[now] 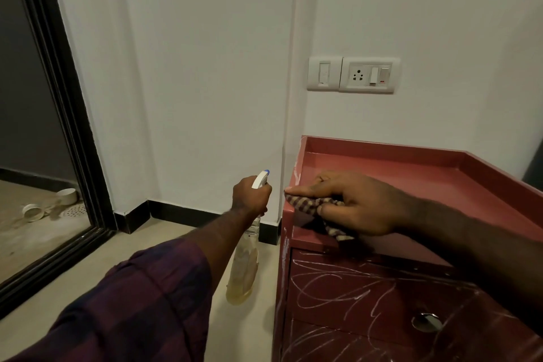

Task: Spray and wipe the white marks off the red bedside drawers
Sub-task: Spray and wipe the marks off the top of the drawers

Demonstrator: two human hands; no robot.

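Observation:
The red bedside drawers (426,185) stand at the right against the white wall, with a raised rim round the top. White scribbled marks (338,288) cover the drawer fronts and streak the left edge. My right hand (352,206) holds a checked cloth (311,209) and presses it on the front left corner of the top. My left hand (249,194) grips the neck of a clear spray bottle (244,267) with yellowish liquid and a white trigger head. The bottle hangs in the air just left of the drawers.
A round metal knob (427,322) sits on a drawer front. A switch and socket plate (354,75) is on the wall above the drawers. A dark-framed glass door (58,114) stands at the left, with black skirting (188,214) along the beige floor.

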